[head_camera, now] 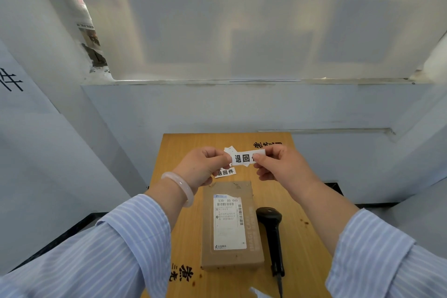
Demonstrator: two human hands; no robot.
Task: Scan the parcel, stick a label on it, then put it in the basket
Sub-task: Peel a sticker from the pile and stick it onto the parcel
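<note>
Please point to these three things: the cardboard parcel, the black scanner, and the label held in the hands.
cardboard parcel (232,256): head view, bare cardboard below its shipping sticker.
black scanner (269,215): head view, on its head.
label (243,158): head view, on its printed middle.

The right hand (280,164) hides the label's (244,158) last character; the scanner's (273,237) cable leaves frame.

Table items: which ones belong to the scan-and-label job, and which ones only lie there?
For the job: label held by both hands, left hand, right hand; parcel; scanner.
Lying about: spare label; poster on the wall.
</note>
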